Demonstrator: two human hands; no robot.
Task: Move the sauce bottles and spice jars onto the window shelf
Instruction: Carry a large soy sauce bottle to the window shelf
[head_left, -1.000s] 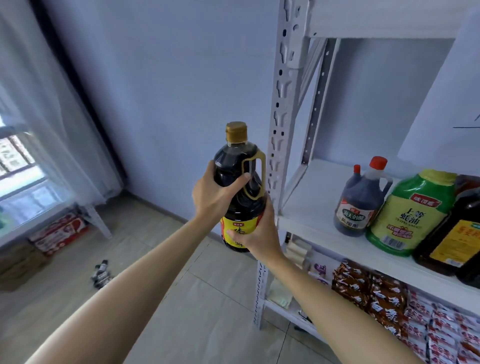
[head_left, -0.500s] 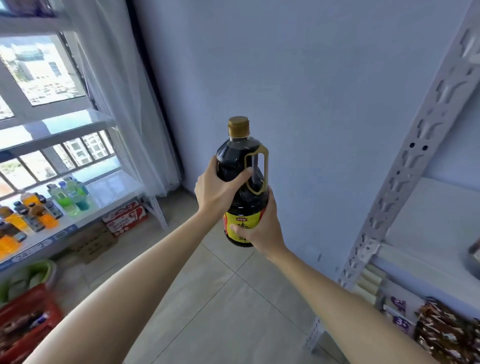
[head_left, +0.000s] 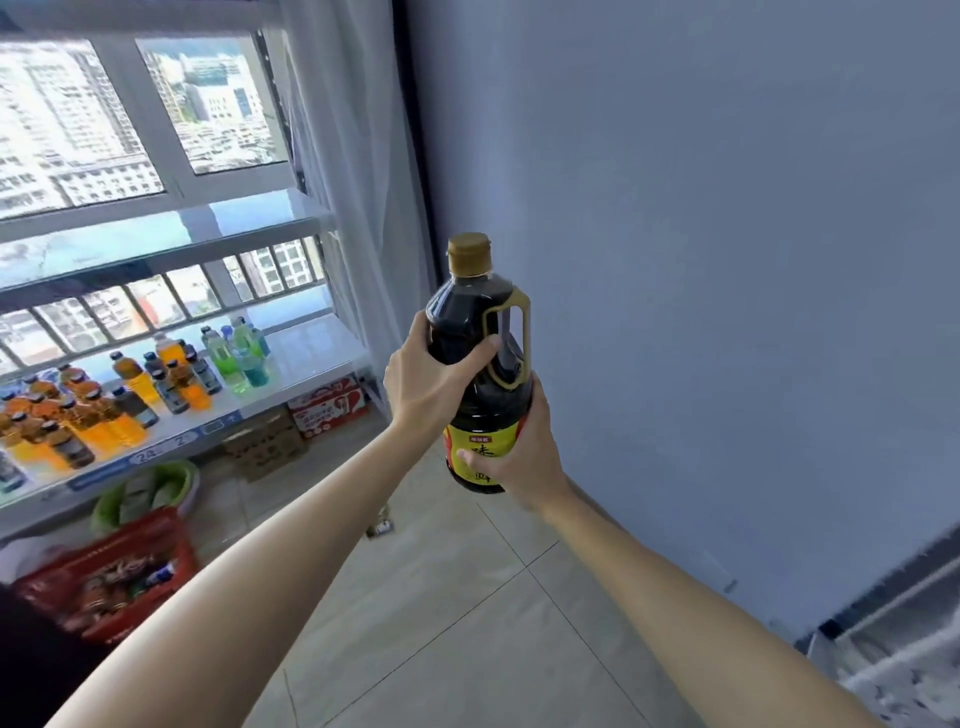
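A: What stands at the far left?

B: The window shelf (head_left: 291, 358), a smooth pale board under the barred window. On it stand clear plastic drink bottles (head_left: 130, 395) with orange, green and blue liquid. Under it sit a red crate (head_left: 111, 571), a green basin (head_left: 179, 475) and printed cartons (head_left: 327, 410) on the tiled floor (head_left: 441, 623).

A: And the hands?

B: Both bare forearms stretch forward and up. The left hand (head_left: 428, 387) wraps the shoulder of the sauce bottle (head_left: 480, 364), thumb laid across the dark front, beside the moulded tan loop handle. The right hand (head_left: 519, 447) cups the lower body, fingers (head_left: 475, 457) curled over the yellow label.

A: So both are holding it?

B: Yes, both grip it firmly. The bottle is upright in the air, well apart from the shelf, before the plain matte blue-grey wall (head_left: 727, 260). It is glossy, rounded, nearly black inside, with a ribbed gold cap.
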